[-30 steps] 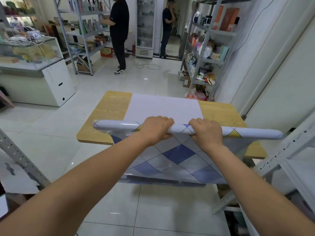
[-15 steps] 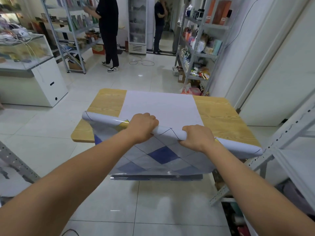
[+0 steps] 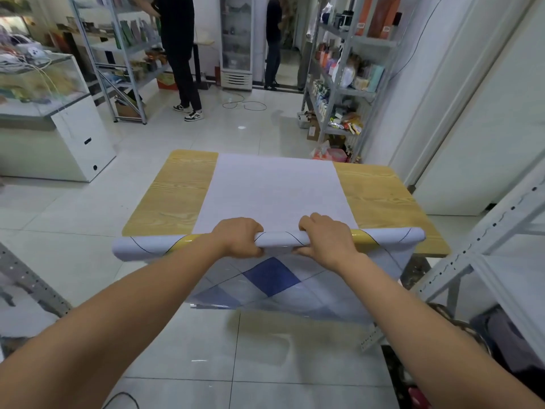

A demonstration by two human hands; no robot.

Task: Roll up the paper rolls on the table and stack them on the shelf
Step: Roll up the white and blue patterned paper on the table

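Observation:
A long paper roll, pale lilac with thin dark lines and yellow patches, lies across the near edge of the wooden table. My left hand and my right hand both grip the roll near its middle, fingers curled over the top and thumbs underneath. An unrolled white sheet stretches away over the tabletop. A patterned part with blue diamonds hangs down from the roll over the table's front edge.
A grey metal shelf frame stands close on the right. A stocked shelf is behind the table, another at back left beside a white counter. Two people stand far back. Tiled floor surrounds the table.
The roll has levelled out from a tilt and sits at the table's near edge. Both hands have stayed on it, closer together. The camera has dipped lower.

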